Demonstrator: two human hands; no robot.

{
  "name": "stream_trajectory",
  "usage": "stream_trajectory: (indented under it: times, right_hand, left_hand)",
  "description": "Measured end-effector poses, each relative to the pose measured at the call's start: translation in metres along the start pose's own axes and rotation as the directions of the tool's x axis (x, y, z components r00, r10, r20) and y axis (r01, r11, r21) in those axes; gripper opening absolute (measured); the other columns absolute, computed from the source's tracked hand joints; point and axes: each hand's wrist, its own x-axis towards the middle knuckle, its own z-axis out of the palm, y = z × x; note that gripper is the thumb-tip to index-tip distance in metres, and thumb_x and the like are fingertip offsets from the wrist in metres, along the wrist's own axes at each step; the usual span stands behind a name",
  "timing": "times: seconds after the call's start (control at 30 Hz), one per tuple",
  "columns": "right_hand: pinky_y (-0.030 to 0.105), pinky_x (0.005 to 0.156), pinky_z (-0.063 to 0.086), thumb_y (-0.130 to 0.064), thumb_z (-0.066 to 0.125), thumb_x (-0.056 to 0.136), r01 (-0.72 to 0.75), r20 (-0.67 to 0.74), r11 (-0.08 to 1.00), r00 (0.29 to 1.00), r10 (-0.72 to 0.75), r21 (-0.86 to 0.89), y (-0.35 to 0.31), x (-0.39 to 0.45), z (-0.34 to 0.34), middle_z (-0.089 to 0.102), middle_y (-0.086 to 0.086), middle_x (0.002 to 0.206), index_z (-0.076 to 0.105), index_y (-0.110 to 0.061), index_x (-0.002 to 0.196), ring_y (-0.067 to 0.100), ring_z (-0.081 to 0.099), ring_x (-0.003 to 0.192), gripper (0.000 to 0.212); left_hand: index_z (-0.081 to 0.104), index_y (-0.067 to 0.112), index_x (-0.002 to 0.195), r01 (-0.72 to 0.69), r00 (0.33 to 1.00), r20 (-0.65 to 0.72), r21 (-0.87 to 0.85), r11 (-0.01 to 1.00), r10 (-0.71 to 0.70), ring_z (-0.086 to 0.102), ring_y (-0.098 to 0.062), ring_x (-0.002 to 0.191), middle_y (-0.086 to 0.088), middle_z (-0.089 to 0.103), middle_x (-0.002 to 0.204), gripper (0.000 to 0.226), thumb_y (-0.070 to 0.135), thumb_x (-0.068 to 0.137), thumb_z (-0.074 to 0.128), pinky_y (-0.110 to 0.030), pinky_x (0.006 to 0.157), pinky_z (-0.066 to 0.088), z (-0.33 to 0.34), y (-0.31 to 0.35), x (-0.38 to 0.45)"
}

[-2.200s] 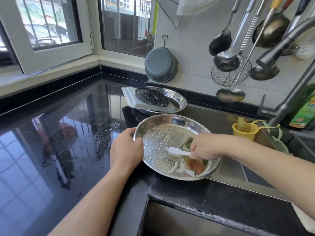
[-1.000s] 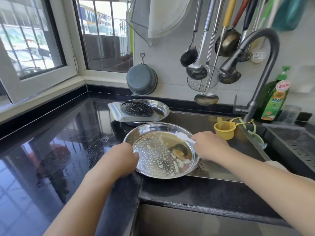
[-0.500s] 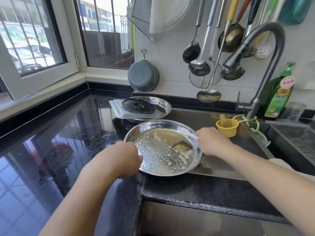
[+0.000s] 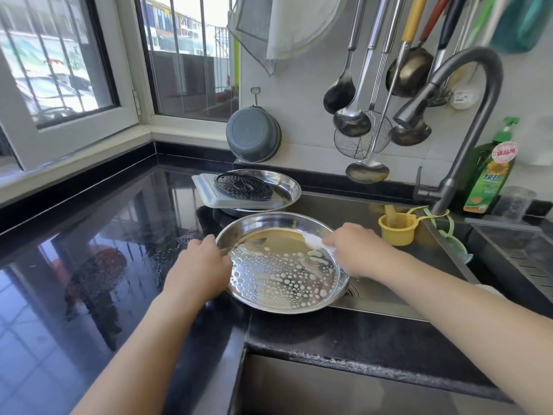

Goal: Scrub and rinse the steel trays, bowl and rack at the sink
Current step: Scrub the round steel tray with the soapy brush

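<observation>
- Head view: a round steel tray (image 4: 278, 265), filmed with soap bubbles, was seen at the sink's (image 4: 374, 298) left edge, partly over the black counter (image 4: 89, 265).
- Its left rim was gripped by the curled fingers of the left hand (image 4: 199, 272).
- A white scrubber (image 4: 314, 241), possibly a brush, was pinched by the right hand (image 4: 356, 250) at the tray's far right rim.
- Beyond the fingers, a second tray (image 4: 284, 190) was stacked with a dark round rack (image 4: 244, 185).

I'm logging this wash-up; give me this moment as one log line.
stage: scrubbing | left hand: grips soapy steel tray rim | right hand: holds white scrubber | faucet: off
</observation>
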Motion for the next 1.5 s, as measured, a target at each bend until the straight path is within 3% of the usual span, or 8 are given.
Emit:
stream_trajectory:
  times: [0.13,0.23,0.33,0.53,0.7,0.87,1.3,1.5]
  right_hand:
    - [0.035,0.071,0.045,-0.014,0.056,0.096,-0.090,-0.037,0.994,0.995,0.088,-0.066,-0.017,0.005,0.002,0.052,0.010,0.109,0.060,-0.013,0.128,0.030,0.056,0.091,0.032]
    - [0.036,0.075,0.047,-0.016,0.057,0.096,-0.097,-0.040,0.990,0.995,0.093,-0.100,-0.028,0.013,0.004,0.058,0.012,0.120,0.059,-0.013,0.131,0.031,0.060,0.104,0.036]
    - [0.036,0.072,0.048,-0.015,0.050,0.095,-0.024,0.020,0.996,0.999,0.026,-0.082,-0.035,0.017,0.008,0.057,0.007,0.106,0.062,-0.014,0.125,0.029,0.061,0.094,0.032]
    - [0.037,0.068,0.047,-0.023,0.051,0.097,-0.045,-0.025,0.989,0.999,0.042,-0.142,-0.017,0.016,0.003,0.054,0.005,0.100,0.064,-0.015,0.123,0.028,0.055,0.082,0.030]
    - [0.038,0.081,0.053,-0.008,0.047,0.095,0.085,0.113,0.993,0.991,-0.075,-0.086,-0.034,0.007,0.009,0.058,0.007,0.126,0.065,-0.025,0.129,0.030,0.060,0.098,0.042]
    - [0.039,0.071,0.044,-0.013,0.049,0.097,-0.012,-0.065,0.978,0.998,-0.001,-0.210,-0.018,0.029,0.013,0.043,0.005,0.101,0.061,-0.012,0.126,0.032,0.057,0.092,0.031]
    - [0.037,0.067,0.046,-0.023,0.055,0.097,0.061,-0.047,0.986,0.997,-0.069,-0.154,-0.026,0.047,0.016,0.048,0.003,0.096,0.063,-0.016,0.125,0.025,0.054,0.081,0.030]
    - [0.037,0.078,0.056,-0.011,0.042,0.098,0.171,0.085,0.983,0.983,-0.165,-0.062,-0.027,0.036,0.018,0.061,0.003,0.121,0.066,-0.034,0.130,0.023,0.061,0.089,0.046]
  left_hand:
    - [0.062,0.029,0.101,0.008,0.999,-0.029,-0.393,0.919,-0.021,0.062,-0.019,0.094,0.013,0.065,0.093,0.019,0.015,0.090,0.053,-0.030,0.071,0.043,0.010,-0.001,-0.009]
    - [0.062,0.045,0.097,-0.003,0.998,-0.050,-0.486,0.874,-0.024,0.065,-0.012,0.095,0.020,0.069,0.093,0.028,0.031,0.077,0.048,-0.036,0.083,0.050,0.015,0.000,-0.019]
    - [0.064,0.051,0.089,0.002,0.995,-0.080,-0.529,0.849,-0.052,0.067,-0.009,0.094,0.022,0.073,0.090,0.033,0.037,0.066,0.045,-0.040,0.086,0.054,0.016,-0.002,-0.021]
    - [0.064,0.053,0.083,-0.012,0.991,-0.118,-0.561,0.828,-0.065,0.067,-0.006,0.086,0.026,0.072,0.080,0.032,0.038,0.063,0.044,-0.036,0.078,0.054,0.019,-0.003,-0.018]
    - [0.065,0.054,0.087,-0.017,0.988,-0.137,-0.547,0.837,-0.070,0.061,0.005,0.087,0.028,0.070,0.083,0.036,0.039,0.062,0.043,-0.028,0.070,0.045,0.023,-0.004,-0.013]
    - [0.067,0.051,0.095,-0.031,0.987,-0.149,-0.540,0.841,-0.059,0.061,0.007,0.086,0.027,0.071,0.083,0.041,0.037,0.064,0.044,-0.024,0.068,0.044,0.026,-0.008,-0.010]
    - [0.067,0.051,0.092,-0.048,0.984,-0.170,-0.517,0.855,-0.047,0.061,0.005,0.083,0.026,0.070,0.078,0.041,0.037,0.062,0.043,-0.028,0.069,0.044,0.024,-0.007,-0.007]
    - [0.065,0.049,0.083,-0.041,0.983,-0.173,-0.531,0.847,-0.061,0.062,0.000,0.080,0.021,0.070,0.075,0.034,0.036,0.062,0.042,-0.027,0.066,0.044,0.024,-0.007,-0.007]
